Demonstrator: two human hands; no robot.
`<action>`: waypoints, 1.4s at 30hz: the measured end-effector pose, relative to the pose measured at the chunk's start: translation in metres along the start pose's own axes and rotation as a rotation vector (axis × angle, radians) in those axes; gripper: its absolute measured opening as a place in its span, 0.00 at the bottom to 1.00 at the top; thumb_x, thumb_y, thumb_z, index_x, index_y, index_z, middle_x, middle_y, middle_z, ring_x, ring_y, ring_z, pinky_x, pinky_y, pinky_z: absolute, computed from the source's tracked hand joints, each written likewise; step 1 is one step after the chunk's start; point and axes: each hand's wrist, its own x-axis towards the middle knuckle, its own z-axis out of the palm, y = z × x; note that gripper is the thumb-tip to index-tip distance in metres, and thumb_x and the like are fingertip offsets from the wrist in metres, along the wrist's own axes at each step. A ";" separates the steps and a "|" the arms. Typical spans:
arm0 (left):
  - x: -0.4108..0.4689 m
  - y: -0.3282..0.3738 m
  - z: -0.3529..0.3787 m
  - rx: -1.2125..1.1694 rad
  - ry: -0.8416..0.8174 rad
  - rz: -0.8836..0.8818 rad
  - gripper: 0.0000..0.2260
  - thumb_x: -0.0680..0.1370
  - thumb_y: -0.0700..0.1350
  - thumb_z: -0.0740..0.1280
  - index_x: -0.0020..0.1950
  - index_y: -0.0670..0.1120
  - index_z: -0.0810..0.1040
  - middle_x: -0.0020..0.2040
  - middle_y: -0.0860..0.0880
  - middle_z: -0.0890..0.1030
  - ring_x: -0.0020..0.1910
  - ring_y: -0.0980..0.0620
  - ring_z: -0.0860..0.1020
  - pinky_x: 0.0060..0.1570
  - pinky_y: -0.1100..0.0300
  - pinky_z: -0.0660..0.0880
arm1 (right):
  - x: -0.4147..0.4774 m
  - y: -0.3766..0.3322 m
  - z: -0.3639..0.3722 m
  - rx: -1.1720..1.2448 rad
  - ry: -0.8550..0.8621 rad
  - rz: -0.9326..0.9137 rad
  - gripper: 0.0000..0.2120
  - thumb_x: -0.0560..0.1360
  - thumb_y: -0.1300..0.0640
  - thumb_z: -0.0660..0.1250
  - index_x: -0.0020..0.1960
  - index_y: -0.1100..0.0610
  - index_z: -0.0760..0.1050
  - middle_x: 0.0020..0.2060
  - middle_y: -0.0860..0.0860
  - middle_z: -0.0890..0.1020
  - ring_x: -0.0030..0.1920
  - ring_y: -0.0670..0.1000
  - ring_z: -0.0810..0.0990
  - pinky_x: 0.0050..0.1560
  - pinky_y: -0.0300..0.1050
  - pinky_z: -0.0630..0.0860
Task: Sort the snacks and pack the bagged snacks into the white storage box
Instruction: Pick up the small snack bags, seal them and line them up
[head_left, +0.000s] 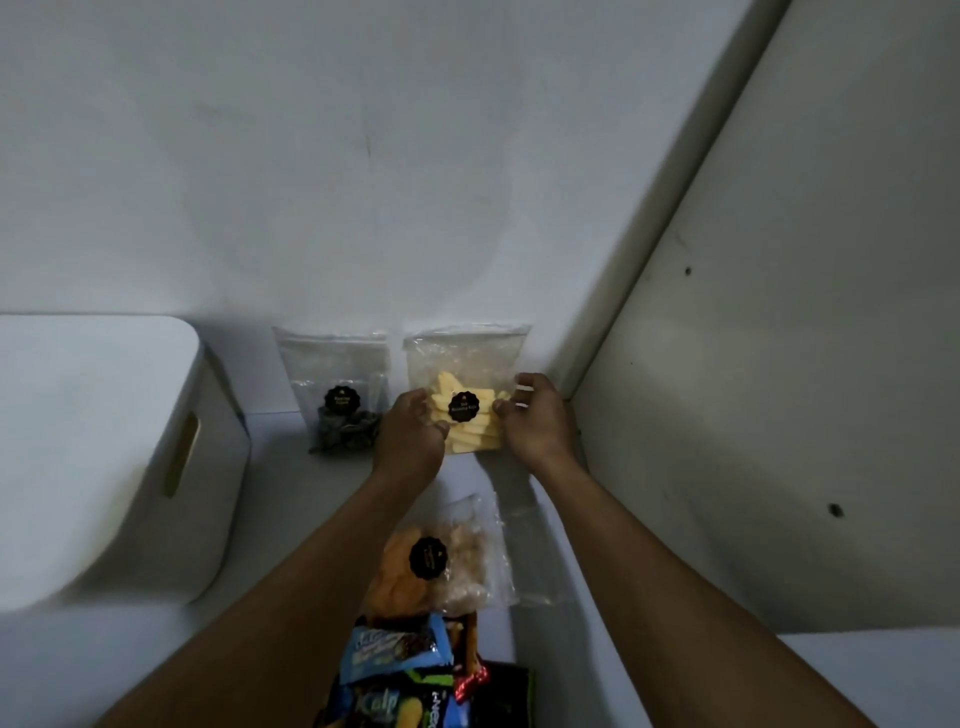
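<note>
Snack pile (410, 675), then bag (467, 358) between fingers (525, 388)

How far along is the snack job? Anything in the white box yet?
Done: a bag of dark snacks stands against the wall. In hand: left hand and right hand grip the bag of yellow sticks beside it. Left: the orange-and-pale bag and the wrapper pile lie unsorted; the inside of the white storage box is hidden.

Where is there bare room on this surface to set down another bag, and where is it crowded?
Bare surface lies between the white storage box and the left forearm, in front of the dark-snack bag. Crowded: along the wall, where the left hand and right hand grip the yellow-stick bag, and nearer, the orange-and-pale bag and wrapped-snack pile.
</note>
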 end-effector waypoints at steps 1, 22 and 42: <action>-0.001 0.001 -0.002 0.004 -0.007 -0.006 0.25 0.76 0.32 0.67 0.72 0.43 0.68 0.68 0.42 0.74 0.68 0.44 0.73 0.66 0.48 0.73 | -0.001 -0.001 -0.002 -0.004 -0.001 0.004 0.23 0.75 0.59 0.71 0.69 0.55 0.71 0.60 0.55 0.81 0.60 0.55 0.80 0.62 0.49 0.76; -0.081 -0.052 -0.059 0.717 -0.313 0.146 0.16 0.74 0.45 0.71 0.61 0.50 0.79 0.60 0.46 0.80 0.57 0.45 0.78 0.57 0.53 0.76 | -0.126 0.040 -0.007 -0.448 -0.378 0.078 0.08 0.70 0.56 0.71 0.38 0.58 0.73 0.35 0.52 0.77 0.38 0.53 0.78 0.29 0.41 0.69; -0.200 0.120 -0.163 -0.023 -0.077 0.327 0.06 0.77 0.47 0.69 0.45 0.45 0.82 0.44 0.46 0.85 0.46 0.47 0.83 0.50 0.46 0.80 | -0.221 -0.130 -0.092 0.395 -0.292 -0.252 0.05 0.74 0.69 0.70 0.48 0.62 0.80 0.37 0.54 0.84 0.42 0.53 0.83 0.42 0.48 0.81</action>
